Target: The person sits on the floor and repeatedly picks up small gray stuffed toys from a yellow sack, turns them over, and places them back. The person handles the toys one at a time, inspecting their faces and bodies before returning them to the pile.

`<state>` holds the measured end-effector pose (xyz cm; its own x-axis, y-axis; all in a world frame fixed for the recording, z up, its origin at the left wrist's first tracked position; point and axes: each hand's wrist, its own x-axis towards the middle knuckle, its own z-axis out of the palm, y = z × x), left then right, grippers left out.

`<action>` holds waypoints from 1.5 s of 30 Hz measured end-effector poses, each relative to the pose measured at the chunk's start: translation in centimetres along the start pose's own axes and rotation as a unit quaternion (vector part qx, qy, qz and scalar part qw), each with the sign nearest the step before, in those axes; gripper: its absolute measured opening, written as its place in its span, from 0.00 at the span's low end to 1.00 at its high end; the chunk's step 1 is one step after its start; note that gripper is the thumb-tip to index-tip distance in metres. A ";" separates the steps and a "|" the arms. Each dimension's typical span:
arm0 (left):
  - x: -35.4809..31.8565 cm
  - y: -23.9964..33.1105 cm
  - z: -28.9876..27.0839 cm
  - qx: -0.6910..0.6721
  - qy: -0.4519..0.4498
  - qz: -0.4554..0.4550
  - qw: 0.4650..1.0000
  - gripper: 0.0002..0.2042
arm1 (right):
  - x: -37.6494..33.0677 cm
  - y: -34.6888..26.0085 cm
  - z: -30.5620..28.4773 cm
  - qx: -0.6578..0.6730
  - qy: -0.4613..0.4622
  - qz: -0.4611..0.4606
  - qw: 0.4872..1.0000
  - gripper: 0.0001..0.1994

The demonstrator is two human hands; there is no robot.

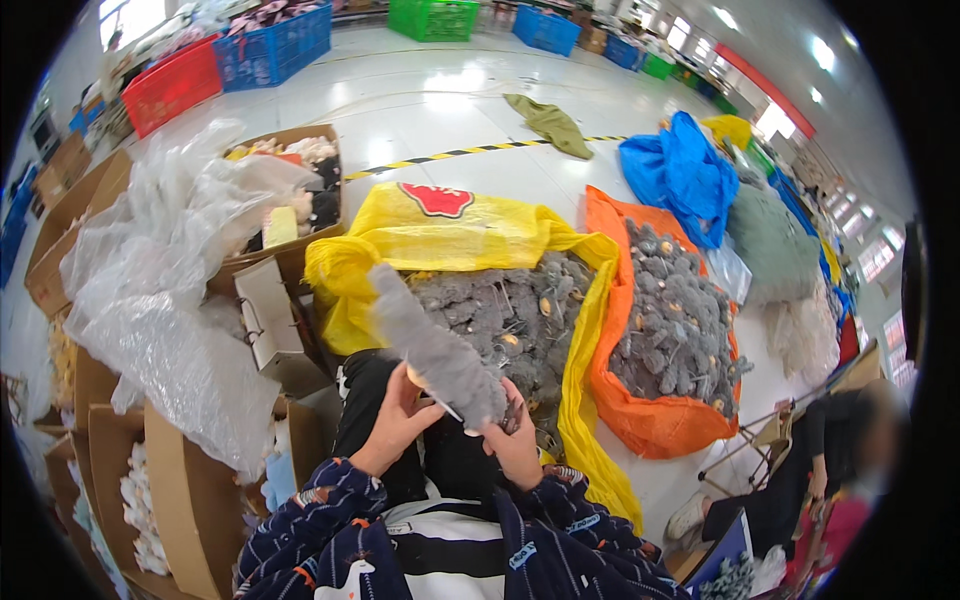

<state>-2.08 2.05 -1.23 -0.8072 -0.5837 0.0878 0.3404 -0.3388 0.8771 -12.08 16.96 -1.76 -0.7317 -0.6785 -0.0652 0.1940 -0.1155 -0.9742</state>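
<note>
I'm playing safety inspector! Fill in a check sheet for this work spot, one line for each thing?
Surface: pale, shiny floor with yellow-and-black tape.
Job's things: grey fluffy piece in hand; more grey pieces fill an open yellow sack and an orange sack.
Clutter: clear plastic sheet over cardboard boxes at left; green cloth on the floor.
Hands: left hand at the piece's lower edge, right hand at its near end; both hold it.
Cables: nothing seen for certain.
Surroundings: red crate and blue crate behind; another person at right.
</note>
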 end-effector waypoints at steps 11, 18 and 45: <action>-0.6 -0.7 -3.1 -0.205 0.040 -0.145 0.967 0.28 | -0.7 -1.8 0.4 -0.041 0.010 0.037 0.998 0.23; 0.1 -0.2 0.0 0.021 -0.016 -0.072 0.997 0.34 | -0.8 -0.5 0.7 0.019 -0.078 0.131 0.988 0.25; -0.3 -1.8 -2.8 0.046 -0.086 -0.111 0.989 0.33 | -0.8 -0.7 -0.7 0.036 -0.022 0.202 0.978 0.21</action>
<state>-1.08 0.75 -4.18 -0.9298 -0.3660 -0.0393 0.1074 -0.3719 0.9220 -12.11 18.07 -1.15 -0.5564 -0.7101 -0.4316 0.5089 0.1195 -0.8525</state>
